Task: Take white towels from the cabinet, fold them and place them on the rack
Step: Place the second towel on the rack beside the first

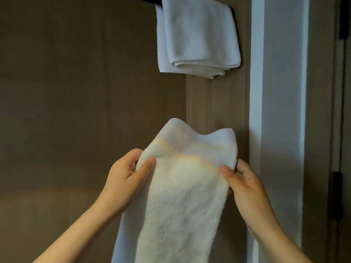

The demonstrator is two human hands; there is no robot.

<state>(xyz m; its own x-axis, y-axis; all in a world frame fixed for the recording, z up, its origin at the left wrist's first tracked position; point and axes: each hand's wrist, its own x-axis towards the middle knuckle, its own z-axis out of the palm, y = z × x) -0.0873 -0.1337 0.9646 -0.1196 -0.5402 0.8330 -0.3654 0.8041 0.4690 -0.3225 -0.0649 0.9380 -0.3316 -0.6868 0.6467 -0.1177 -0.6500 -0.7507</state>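
A white towel [182, 196], folded into a long strip, hangs down in front of me and runs out of the frame's bottom. My left hand [125, 175] pinches its upper left edge, thumb on the front. My right hand [245, 183] pinches the upper right edge the same way. The top of the towel flops over above my fingers. Higher up, a folded white towel [197, 37] hangs over a dark rack bar [232, 11] at the top of the frame, with several layers showing at its lower edge.
A brown wood-grain wall panel [76, 92] fills the left and middle. A white vertical frame or post [279, 111] stands to the right of the towels. Dark hardware [337, 194] sits at the far right edge.
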